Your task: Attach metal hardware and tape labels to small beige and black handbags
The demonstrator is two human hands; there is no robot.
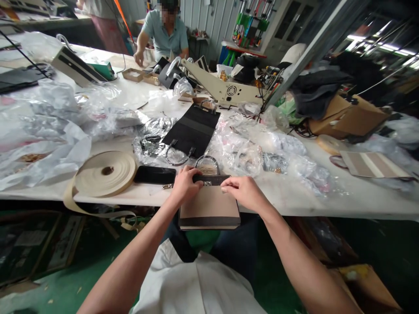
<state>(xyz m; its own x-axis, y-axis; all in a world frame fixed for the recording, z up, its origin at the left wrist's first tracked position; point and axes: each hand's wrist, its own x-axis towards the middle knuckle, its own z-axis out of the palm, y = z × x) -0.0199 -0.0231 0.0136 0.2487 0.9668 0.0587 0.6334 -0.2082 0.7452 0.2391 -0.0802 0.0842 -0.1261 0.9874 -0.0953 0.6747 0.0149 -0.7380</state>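
Observation:
A small beige handbag (209, 205) with dark trim lies at the table's front edge, partly over my lap. It has a metal clasp (207, 183) near its top edge and a curved handle (208, 159) beyond. My left hand (187, 185) grips the top left of the handbag, thumb on the front. At the top right, my right hand (242, 189) has its fingertips pinched together against the handbag; what they hold, if anything, is too small to make out. Left of the bag are a black phone (155, 175) and a small metal clasp piece (167, 186).
A roll of beige tape (104, 174) sits on the left, its end hanging over the edge. A black bag panel with handles (194, 128) lies ahead among plastic wrapping (242, 139). A striped bag piece (375, 165) rests at right. A person (165, 32) sits across the table.

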